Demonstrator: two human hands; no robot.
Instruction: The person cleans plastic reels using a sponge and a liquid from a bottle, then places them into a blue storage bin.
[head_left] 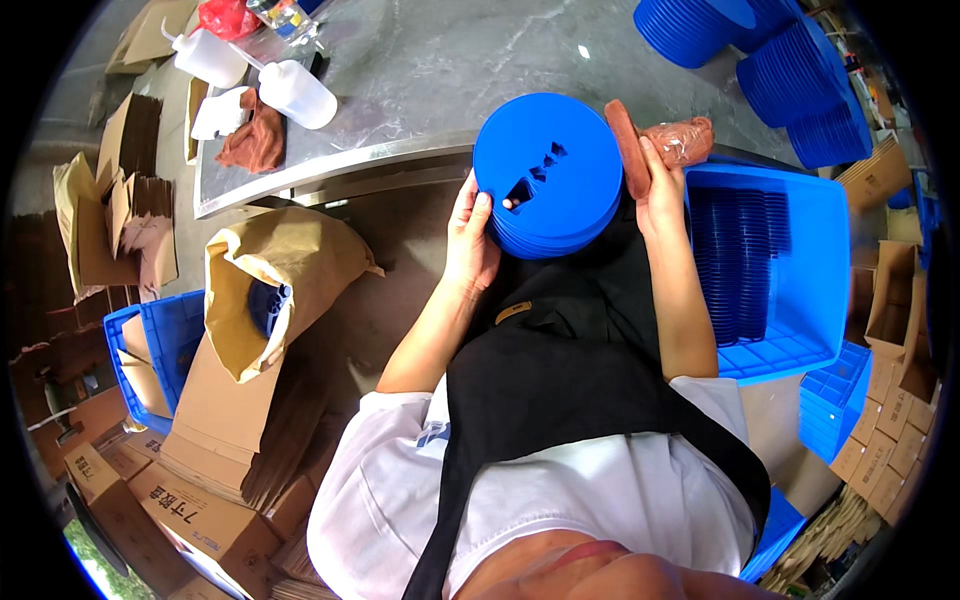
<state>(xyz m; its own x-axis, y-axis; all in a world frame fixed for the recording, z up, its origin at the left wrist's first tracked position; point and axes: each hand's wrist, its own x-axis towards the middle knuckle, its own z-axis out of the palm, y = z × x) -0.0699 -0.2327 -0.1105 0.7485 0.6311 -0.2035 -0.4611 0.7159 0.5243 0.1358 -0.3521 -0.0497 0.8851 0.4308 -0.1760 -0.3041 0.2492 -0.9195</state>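
Note:
A stack of round blue plastic discs (550, 160) is held up in front of my apron at the table's edge. Dark cut-out slots run across the top disc. My left hand (472, 235) grips the stack's left side, thumb on the rim, and a fingertip shows through one slot. Beside the stack's right edge, my right hand (660, 195) is closed on a reddish-brown cloth (627, 148). The cloth's long folded edge lies against or close to the discs. A shiny, bunched part of it sticks out right of my fingers.
On the grey table (430, 70) are white squeeze bottles (298, 95), another brown cloth (255, 135) and stacks of blue discs (795, 75). A blue crate (805, 270) at right holds rows of discs. An open paper sack (290, 265) and cardboard boxes (200, 510) stand at left.

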